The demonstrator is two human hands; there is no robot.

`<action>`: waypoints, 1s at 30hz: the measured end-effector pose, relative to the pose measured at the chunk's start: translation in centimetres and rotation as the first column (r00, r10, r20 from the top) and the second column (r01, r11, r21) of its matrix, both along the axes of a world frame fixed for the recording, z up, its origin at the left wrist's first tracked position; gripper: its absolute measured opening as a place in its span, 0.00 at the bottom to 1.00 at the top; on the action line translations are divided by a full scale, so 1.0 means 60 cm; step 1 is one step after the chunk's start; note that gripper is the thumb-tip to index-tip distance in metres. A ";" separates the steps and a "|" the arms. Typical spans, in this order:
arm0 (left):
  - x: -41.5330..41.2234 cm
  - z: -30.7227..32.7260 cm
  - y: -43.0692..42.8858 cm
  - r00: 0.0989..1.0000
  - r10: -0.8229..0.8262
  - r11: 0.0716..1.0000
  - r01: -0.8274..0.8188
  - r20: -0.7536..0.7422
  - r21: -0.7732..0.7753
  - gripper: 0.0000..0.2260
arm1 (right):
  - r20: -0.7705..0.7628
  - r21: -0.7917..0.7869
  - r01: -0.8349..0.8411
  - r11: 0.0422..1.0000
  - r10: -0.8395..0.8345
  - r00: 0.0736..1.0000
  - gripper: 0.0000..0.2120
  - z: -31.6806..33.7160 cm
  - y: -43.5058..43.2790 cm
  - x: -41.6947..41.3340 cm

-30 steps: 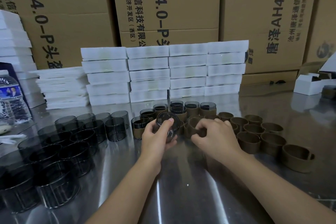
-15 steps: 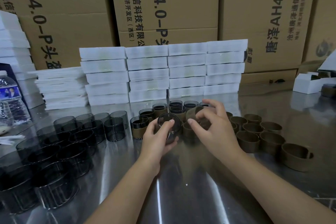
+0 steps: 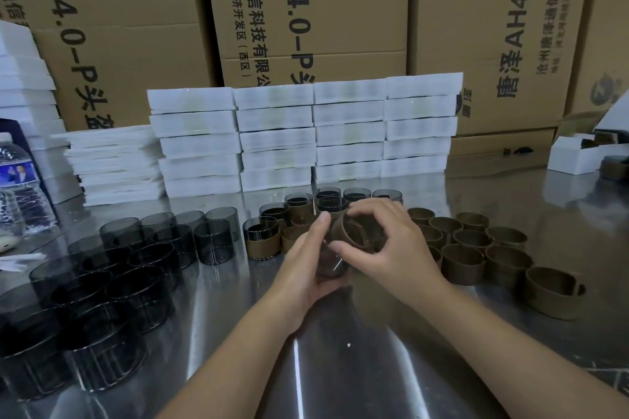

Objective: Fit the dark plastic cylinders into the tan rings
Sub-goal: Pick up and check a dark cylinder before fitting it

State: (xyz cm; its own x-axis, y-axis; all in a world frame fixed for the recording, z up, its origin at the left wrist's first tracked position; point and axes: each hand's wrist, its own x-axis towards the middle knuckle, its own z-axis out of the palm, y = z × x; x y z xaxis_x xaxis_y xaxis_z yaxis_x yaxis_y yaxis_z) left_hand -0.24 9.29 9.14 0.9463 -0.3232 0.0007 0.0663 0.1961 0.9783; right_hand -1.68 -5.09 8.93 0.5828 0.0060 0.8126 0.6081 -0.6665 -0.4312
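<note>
My left hand (image 3: 303, 262) grips a dark see-through cylinder (image 3: 332, 265) just above the steel table. My right hand (image 3: 391, 241) holds a tan ring (image 3: 350, 231) tilted against the cylinder's far end; the two parts touch, and my fingers hide how far they overlap. Several loose dark cylinders (image 3: 136, 258) stand in rows on the left. Empty tan rings (image 3: 473, 248) are grouped on the right. Behind my hands stand several fitted pairs, dark cylinders inside tan rings (image 3: 262, 238).
Stacks of white boxes (image 3: 279, 136) line the back of the steel table (image 3: 340, 367), with big cardboard cartons (image 3: 306, 10) behind them. A water bottle (image 3: 17, 187) stands at the far left. More white boxes (image 3: 575, 156) sit at the far right.
My right hand picked a tan ring from the group and brought it left and toward me onto the cylinder. My left hand kept its grip on the cylinder and lowered slightly.
</note>
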 end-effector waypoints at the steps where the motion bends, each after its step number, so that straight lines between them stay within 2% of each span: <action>1: -0.002 -0.001 0.000 1.000 -0.022 1.000 0.022 0.019 0.010 0.36 | -0.006 0.009 -0.010 1.000 0.010 1.000 0.19 0.001 0.000 -0.002; 5: -0.002 -0.007 0.003 0.994 -0.090 0.995 0.092 0.061 -0.029 0.38 | 0.008 0.055 -0.035 0.998 0.035 0.999 0.23 0.004 0.003 -0.008; 9: -0.002 -0.007 0.003 0.993 -0.100 0.992 0.105 0.066 -0.071 0.40 | -0.007 0.001 -0.046 0.999 0.046 0.999 0.28 0.003 0.003 -0.011; 14: -0.001 -0.007 0.002 0.997 -0.076 0.994 0.077 0.020 -0.076 0.31 | -0.010 -0.049 -0.086 0.995 0.085 0.996 0.32 0.007 0.003 -0.015; 19: -0.004 -0.003 0.002 0.998 -0.056 0.994 0.056 0.004 -0.093 0.30 | -0.032 -0.137 -0.088 0.987 0.085 0.996 0.32 0.005 0.005 -0.017; 27: -0.003 -0.004 0.003 0.998 -0.048 0.994 0.050 0.030 -0.096 0.30 | 0.000 -0.083 -0.103 0.991 0.104 0.995 0.30 0.002 0.007 -0.014; 30: 0.001 -0.006 0.003 0.999 -0.043 0.989 0.046 0.026 -0.141 0.29 | -0.035 0.062 -0.142 0.988 0.144 0.989 0.24 0.002 0.009 -0.015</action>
State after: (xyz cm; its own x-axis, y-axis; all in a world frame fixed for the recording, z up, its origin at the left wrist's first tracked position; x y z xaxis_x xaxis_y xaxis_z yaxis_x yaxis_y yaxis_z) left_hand -0.18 9.44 8.79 0.9302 -0.3601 0.0711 0.0559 0.3304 0.9422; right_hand -2.58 -4.54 9.07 0.6105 0.0440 0.7908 0.6772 -0.5467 -0.4924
